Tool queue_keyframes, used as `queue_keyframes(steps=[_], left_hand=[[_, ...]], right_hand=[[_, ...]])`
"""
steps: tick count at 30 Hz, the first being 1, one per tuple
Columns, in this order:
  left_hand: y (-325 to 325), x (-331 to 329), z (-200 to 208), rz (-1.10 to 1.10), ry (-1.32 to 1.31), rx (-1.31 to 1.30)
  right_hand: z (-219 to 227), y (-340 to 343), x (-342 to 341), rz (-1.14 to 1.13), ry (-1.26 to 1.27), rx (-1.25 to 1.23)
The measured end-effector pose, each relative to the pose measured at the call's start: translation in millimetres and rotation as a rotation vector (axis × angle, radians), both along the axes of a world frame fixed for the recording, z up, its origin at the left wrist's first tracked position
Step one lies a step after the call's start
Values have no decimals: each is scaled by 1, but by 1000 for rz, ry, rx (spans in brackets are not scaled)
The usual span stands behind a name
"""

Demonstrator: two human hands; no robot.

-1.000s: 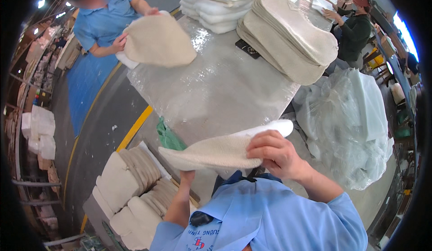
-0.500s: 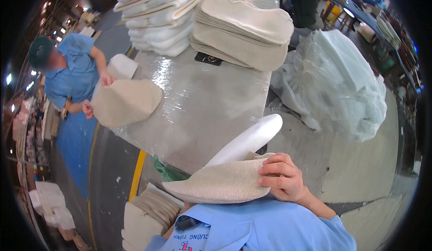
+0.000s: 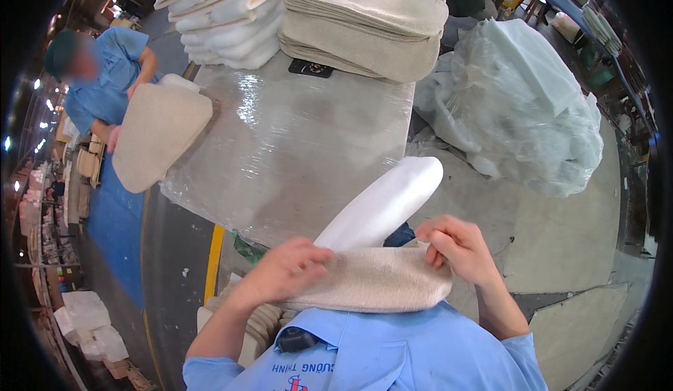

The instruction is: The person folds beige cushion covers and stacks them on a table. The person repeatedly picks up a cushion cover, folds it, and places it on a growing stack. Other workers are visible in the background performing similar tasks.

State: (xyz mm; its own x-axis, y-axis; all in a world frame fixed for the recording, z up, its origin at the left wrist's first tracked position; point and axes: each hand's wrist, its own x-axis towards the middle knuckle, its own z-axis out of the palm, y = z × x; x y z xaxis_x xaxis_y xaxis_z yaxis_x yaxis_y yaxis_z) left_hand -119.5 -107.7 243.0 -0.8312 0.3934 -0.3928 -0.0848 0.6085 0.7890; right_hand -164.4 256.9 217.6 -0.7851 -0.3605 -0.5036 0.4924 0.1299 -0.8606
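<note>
A beige fabric cover [image 3: 378, 282] lies across my front at chest height. A long white foam pad [image 3: 389, 195] with a rounded end stands up behind the cover and slants to the far right; its lower end is hidden by the fabric. At the cover's right end, my right hand [image 3: 459, 247] has its fingers curled in a pinch on the upper edge. Over the left part hovers or rests my left hand [image 3: 287, 272], slightly blurred, fingers stretched toward the right and holding nothing I can see.
Beyond the plastic-wrapped table [image 3: 294, 153] edge stand a beige cover stack [image 3: 364, 26] and a folded white pad stack [image 3: 231, 19]. A big plastic-wrapped bundle [image 3: 519, 111] sits right. At left, a co-worker [image 3: 105, 76] handles a beige cushion [image 3: 165, 132]. More beige pieces [image 3: 259, 331] lie low left.
My left hand has come into view over the cover. My right hand has gone from flat fingers on the cover to a pinch at its edge. The co-worker's cushion has turned and moved left.
</note>
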Motion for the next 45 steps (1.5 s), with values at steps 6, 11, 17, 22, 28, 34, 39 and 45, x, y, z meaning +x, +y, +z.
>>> queue_keyframes(steps=[6, 11, 17, 22, 28, 34, 39, 45], left_hand=[[22, 12, -1, -422, -172, 220], [13, 22, -12, -453, -300, 359], [12, 33, -16, -446, -462, 411], [4, 30, -14, -404, -487, 439], [-18, 32, -49, 95, -24, -44], [-26, 32, -68, 44, -123, -163], [-54, 20, -64, 343, 61, -501], [12, -45, -42, 151, 162, 331]], right_hand=[[-52, -12, -41, 761, 114, 636], [-82, -13, -20, 834, -4, 256], [-54, -14, -16, 864, -78, 135], [-46, -10, -16, 948, 33, 130], [-27, -19, 1, 752, 788, 131], [1, -40, -9, 383, 1016, 148], [-12, -60, -21, 37, 658, 100], [-15, -73, -40, -11, 521, -82]])
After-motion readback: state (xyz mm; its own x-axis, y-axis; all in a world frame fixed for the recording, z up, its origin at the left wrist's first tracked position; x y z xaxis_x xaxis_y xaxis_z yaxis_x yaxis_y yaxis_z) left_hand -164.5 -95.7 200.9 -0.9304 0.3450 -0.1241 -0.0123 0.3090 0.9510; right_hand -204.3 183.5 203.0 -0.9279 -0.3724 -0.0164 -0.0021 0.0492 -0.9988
